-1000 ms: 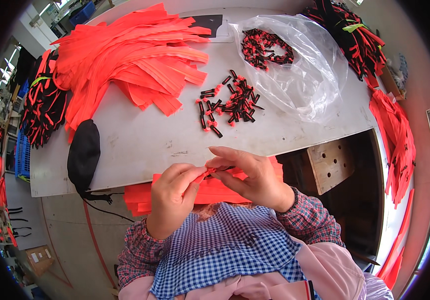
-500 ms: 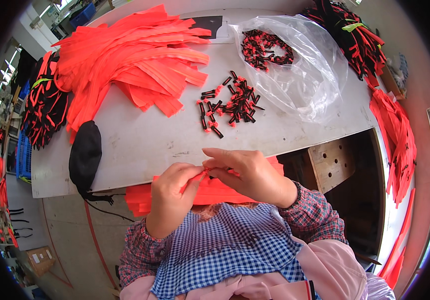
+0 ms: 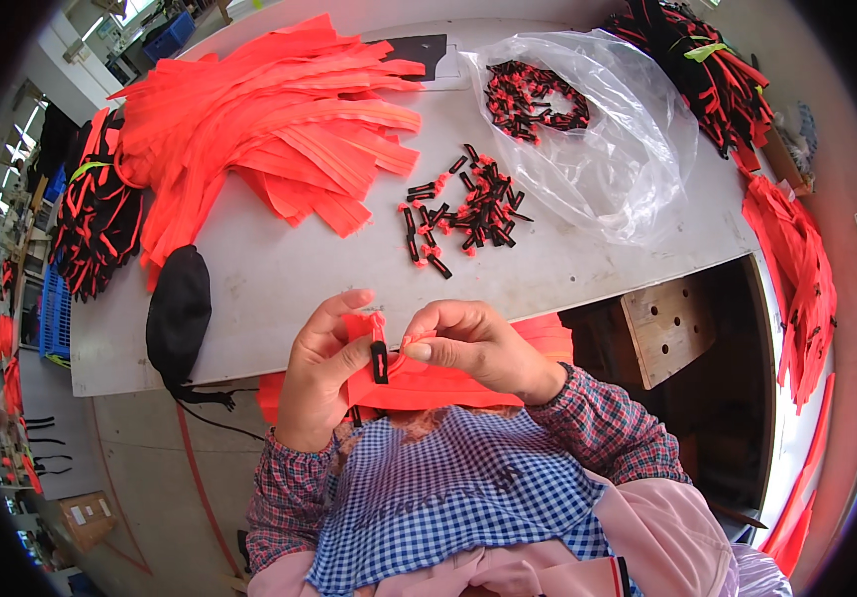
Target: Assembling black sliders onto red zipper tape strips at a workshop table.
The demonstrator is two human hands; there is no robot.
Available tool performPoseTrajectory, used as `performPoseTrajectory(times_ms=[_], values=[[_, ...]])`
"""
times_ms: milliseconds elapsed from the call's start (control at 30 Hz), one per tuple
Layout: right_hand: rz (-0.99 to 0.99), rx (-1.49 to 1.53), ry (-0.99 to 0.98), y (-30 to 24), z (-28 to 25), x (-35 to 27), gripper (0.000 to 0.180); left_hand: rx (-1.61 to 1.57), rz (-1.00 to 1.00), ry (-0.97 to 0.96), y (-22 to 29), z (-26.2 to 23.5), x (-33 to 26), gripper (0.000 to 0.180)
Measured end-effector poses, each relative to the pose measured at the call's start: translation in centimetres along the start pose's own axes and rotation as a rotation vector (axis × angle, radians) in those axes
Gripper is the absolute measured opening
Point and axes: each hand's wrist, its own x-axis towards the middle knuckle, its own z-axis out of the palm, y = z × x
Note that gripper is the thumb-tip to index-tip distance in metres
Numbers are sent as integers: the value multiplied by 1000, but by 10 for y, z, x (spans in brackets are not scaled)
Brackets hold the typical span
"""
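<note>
Above my lap, my left hand (image 3: 321, 370) pinches the end of a red zipper strip between thumb and fingers. A black zipper pull (image 3: 380, 363) hangs upright beside my left thumb, with a red tuft at its top. Close on its right, my right hand (image 3: 478, 346) has thumb and fingertips pressed together on a small red piece (image 3: 411, 340); its exact shape is partly hidden. Under both hands, more red zipper strips (image 3: 448, 392) lie across my lap, against the table's front edge.
On the white table (image 3: 279, 289) lie a heap of red zipper strips (image 3: 269, 129), loose black pulls (image 3: 488, 209), and a clear plastic bag (image 3: 628, 179) holding more. A black pouch (image 3: 180, 313) hangs over the front edge. Black-and-red bundles (image 3: 100, 219) flank both sides; a wooden board (image 3: 665, 333) shows below right.
My hands, close together before, have moved slightly apart. My left hand has turned and lifted the strip's end, so the black pull now shows. The right hand has closed into a pinch.
</note>
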Motion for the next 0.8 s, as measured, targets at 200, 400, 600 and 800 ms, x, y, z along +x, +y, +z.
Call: performPoseTrajectory(times_ms=[200,400,600,800], values=[[165,117,-90,5,-5,7,10,-42,-155,-175,5,3,-3,29],[228,181,-67,10,-7,5,11,54,-221,-170,10,6,-2,28],[194,111,-1,8,3,4,13,239,-205,-256,17,-3,2,24],[270,155,-31,-4,4,1,14,103,-275,-261,12,-7,2,26]])
